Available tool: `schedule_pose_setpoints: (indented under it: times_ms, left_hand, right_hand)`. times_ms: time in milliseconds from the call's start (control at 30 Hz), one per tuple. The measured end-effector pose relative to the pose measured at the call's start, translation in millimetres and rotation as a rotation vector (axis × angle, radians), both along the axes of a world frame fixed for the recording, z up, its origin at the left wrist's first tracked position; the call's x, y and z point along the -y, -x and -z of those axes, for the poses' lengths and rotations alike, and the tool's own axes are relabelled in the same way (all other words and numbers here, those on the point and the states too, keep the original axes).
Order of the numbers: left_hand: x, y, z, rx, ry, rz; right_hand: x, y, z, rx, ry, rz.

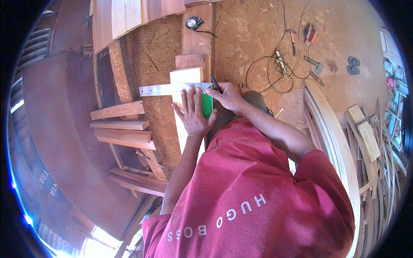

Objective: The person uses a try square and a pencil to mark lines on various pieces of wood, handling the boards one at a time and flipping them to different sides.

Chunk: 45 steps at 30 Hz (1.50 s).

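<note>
Across the pale board (186, 76), the square (155, 90) looks light, stiff, slidable; best gripped by its green stock (208, 103); left hand (193, 117) spreads its fingers; right hand (231, 98) pinches a pen (215, 82).

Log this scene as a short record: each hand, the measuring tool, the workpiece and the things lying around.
Left hand: fingers spread, laid over the square's blade and the board
Right hand: holding a black pen, thumb at the square's green handle
Measuring tool: square, metal blade lying across the board
Workpiece: pale wooden board
Beyond the board: tape measure on a plank
Floor, to the right: hammer, cable, dark sandals
</note>
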<state>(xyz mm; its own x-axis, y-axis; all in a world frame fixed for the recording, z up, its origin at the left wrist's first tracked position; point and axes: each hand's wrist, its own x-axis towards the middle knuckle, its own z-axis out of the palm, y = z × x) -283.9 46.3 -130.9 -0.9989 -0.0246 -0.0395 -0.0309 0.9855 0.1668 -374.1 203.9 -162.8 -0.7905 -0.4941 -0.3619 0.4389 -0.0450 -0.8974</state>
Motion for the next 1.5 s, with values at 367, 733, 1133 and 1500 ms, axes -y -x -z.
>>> schedule_pose_setpoints:
  times_ms: [367,733,1133,1500]
  left_hand:
    - [1.0,-2.0,0.9,0.021,0.035,-0.007]
    - [-0.5,0.0,-3.7,0.027,0.015,-0.016]
    - [-0.2,-0.6,-6.0,0.013,0.021,-0.02]
    - [-1.7,0.7,-5.6,-0.022,0.003,0.005]
  right_hand:
    - [-3.6,76.6,-48.5,-0.554,-0.288,0.208]
    - [78.8,92.9,-75.9,-1.013,-0.387,-0.253]
    - [79.5,94.2,-86.8,-0.964,-0.532,-0.42]
    - [-15.9,88.2,-109.3,-0.989,-0.638,-0.446]
